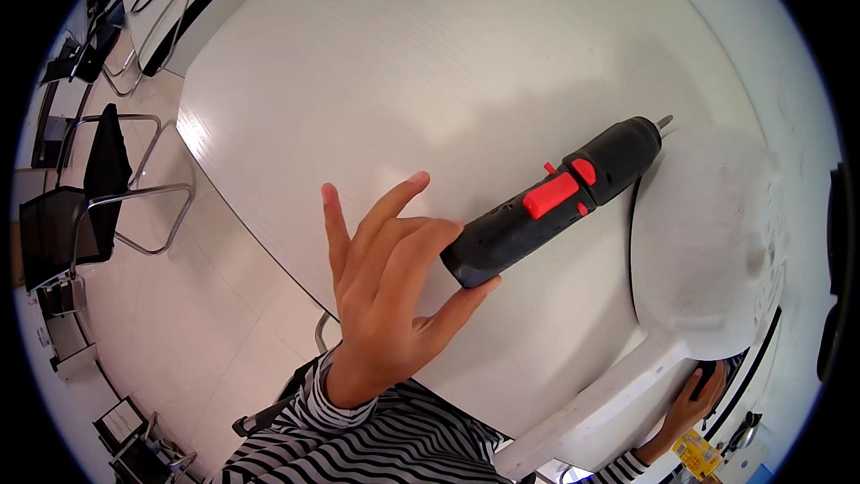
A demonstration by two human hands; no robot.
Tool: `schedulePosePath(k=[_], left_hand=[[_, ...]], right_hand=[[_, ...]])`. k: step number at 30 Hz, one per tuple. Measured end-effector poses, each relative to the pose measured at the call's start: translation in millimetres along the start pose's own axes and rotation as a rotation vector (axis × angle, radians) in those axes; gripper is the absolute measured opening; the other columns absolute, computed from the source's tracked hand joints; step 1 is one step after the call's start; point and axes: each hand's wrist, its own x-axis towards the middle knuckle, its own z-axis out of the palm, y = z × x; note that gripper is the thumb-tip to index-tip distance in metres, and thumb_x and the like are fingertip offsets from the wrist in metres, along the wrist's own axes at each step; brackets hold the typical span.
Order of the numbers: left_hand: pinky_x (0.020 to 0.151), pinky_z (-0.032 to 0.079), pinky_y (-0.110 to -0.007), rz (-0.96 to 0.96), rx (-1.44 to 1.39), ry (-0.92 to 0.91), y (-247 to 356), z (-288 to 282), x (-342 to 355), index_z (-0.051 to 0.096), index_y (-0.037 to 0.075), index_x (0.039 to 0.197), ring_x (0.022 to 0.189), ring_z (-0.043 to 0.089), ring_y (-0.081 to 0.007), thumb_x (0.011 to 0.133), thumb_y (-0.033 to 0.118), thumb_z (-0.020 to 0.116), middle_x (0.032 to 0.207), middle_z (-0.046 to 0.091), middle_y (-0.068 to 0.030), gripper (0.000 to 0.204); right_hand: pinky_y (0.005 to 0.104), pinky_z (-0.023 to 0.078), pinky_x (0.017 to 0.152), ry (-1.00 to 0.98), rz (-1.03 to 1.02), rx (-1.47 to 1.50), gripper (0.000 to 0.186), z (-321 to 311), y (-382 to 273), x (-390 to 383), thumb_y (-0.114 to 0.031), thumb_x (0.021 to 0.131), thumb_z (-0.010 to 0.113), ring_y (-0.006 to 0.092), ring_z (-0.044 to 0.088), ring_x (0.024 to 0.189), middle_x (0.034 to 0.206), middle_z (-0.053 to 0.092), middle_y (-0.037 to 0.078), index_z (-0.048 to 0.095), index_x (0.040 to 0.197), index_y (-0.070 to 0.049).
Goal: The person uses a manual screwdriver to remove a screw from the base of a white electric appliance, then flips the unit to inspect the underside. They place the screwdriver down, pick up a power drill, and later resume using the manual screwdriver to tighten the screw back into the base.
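My left hand (385,291) pinches the butt end of a black cordless screwdriver (528,222) between thumb and forefinger, its other fingers spread out. Red switches sit along the tool's body, and a metal bit points to the far right. Beside the tip is a large white rounded piece (703,233) with a long straight arm (600,399) reaching toward me. Past that arm, at the lower right, my right hand (701,397) has its fingers curled round something dark, mostly hidden.
A pale table (358,63) with a curved left edge lies under the tool. Black chairs with metal frames (107,170) stand on the tiled floor to the left. A yellow packet (696,454) lies near my right wrist. A white wall (797,108) borders the right side.
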Motion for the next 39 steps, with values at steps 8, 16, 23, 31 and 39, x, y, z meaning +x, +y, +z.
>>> schedulePosePath(k=[8,16,23,31,39], left_hand=[[0.108,0.007,-0.059,0.036,0.0,0.022,-1.1,1.9,-0.5,0.058,0.005,0.097,0.105,0.059,-0.0326,0.063,0.017,0.079,0.077,0.063,-0.0051,0.042],[0.108,0.007,-0.059,0.055,0.024,0.038,-1.2,3.5,-0.9,0.058,0.005,0.097,0.104,0.06,-0.0318,0.063,0.017,0.08,0.077,0.063,-0.0045,0.042],[0.108,0.007,-0.059,0.057,0.015,0.038,-1.7,3.5,-0.4,0.058,0.005,0.097,0.104,0.06,-0.032,0.062,0.016,0.08,0.076,0.063,-0.0044,0.042],[0.108,0.007,-0.06,0.057,0.026,0.023,-3.9,2.2,-0.7,0.057,0.005,0.098,0.105,0.059,-0.033,0.064,0.017,0.08,0.076,0.064,-0.0054,0.043],[0.108,0.009,-0.06,0.025,0.027,-0.02,-2.1,0.2,-0.2,0.057,0.004,0.097,0.107,0.058,-0.0337,0.064,0.018,0.08,0.078,0.063,-0.0067,0.043]], right_hand=[[0.0419,0.038,0.097,0.016,-0.043,0.038,0.036,1.8,5.3,-0.1,-0.015,0.091,0.052,0.0349,0.047,0.116,0.126,0.05,0.018,0.05,0.123,0.002],[0.0414,0.038,0.096,0.033,-0.08,0.025,0.035,1.7,5.6,0.5,-0.013,0.091,0.052,0.0348,0.049,0.113,0.123,0.052,0.018,0.05,0.122,0.003],[0.0408,0.038,0.096,0.035,-0.08,0.004,0.035,3.1,8.4,-0.1,-0.013,0.091,0.052,0.0345,0.049,0.113,0.124,0.052,0.018,0.05,0.122,0.003],[0.0408,0.038,0.097,0.024,-0.068,0.017,0.036,2.4,9.5,-0.1,-0.015,0.091,0.052,0.0341,0.049,0.114,0.123,0.052,0.017,0.05,0.122,0.002],[0.041,0.038,0.097,0.017,-0.044,0.03,0.035,1.5,7.6,-0.2,-0.014,0.091,0.052,0.0337,0.049,0.114,0.124,0.052,0.017,0.05,0.122,0.002]])
